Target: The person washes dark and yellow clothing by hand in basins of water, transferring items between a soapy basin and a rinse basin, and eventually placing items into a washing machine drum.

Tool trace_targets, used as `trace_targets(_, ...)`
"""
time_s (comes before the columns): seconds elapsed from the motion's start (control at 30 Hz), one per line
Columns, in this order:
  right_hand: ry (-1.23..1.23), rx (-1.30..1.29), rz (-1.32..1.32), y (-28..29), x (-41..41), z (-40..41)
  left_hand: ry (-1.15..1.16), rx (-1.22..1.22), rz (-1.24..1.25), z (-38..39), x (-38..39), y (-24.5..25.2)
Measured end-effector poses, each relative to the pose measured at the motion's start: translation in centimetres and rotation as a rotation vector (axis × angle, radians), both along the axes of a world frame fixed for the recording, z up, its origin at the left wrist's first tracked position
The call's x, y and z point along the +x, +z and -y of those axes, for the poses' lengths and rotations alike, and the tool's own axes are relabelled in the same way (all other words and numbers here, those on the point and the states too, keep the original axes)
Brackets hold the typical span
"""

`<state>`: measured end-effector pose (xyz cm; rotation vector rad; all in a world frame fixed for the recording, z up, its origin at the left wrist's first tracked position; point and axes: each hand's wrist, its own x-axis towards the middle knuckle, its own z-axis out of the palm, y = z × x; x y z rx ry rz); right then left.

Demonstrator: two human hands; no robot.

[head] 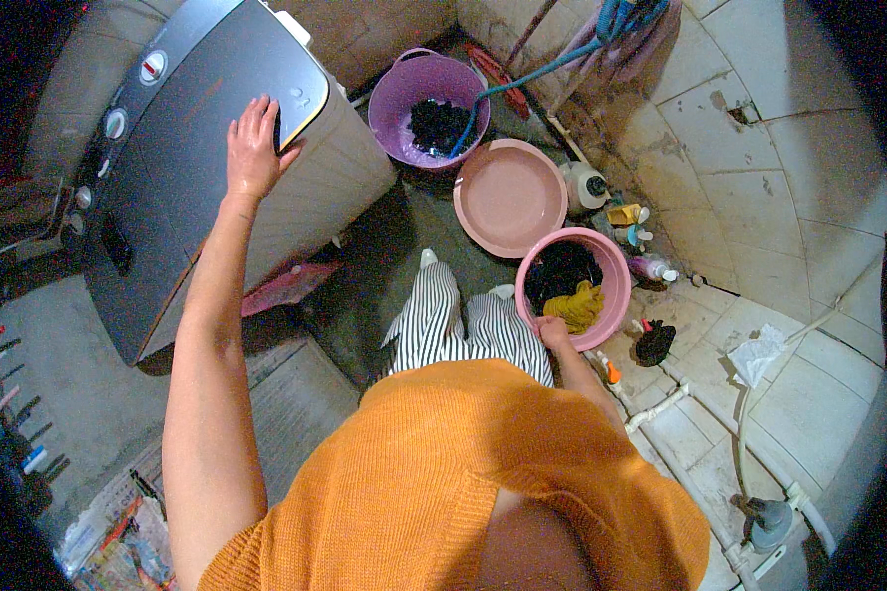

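My left hand lies flat on the dark lid of a washing machine, its thumb spread at the lid's front edge. A few water drops sit on the lid beyond my fingers. My right hand grips the near rim of a pink bucket. Inside that bucket are dark clothes and a mustard-yellow cloth. A wide pink basin with bare sides stands just beyond the bucket. Farther back, a purple tub holds dark wet laundry, and a blue hose runs down into it.
Along the tiled wall stand a white jug and several bottles, one of them purple. A black scrubber or cloth lies right of the bucket. White pipes run along the wall. A pink object lies beneath the machine.
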<state>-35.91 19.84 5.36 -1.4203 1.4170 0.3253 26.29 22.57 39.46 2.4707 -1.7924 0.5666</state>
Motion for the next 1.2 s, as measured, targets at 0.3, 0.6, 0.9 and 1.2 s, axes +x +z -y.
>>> trace_targets(0.3, 0.097, -0.044, -0.003, -1.5, 0.1, -0.5, 0.006, 0.002, -0.006, 0.2, -0.1, 0.1)
trace_targets(0.6, 0.24, -0.106, -0.028, 0.8, 0.8, -0.1, -0.012, 0.001, 0.002, 0.1, -0.2, 0.3)
trace_targets(0.9, -0.047, 0.019, 0.053, -2.2, -0.1, -0.2, 0.003, 0.024, 0.004, 0.3, -0.2, 0.3)
trace_targets(1.2, -0.062, -0.002, 0.11, -0.9, 0.9, -0.4, -0.015, 0.01, 0.016, 0.3, -0.3, 0.5)
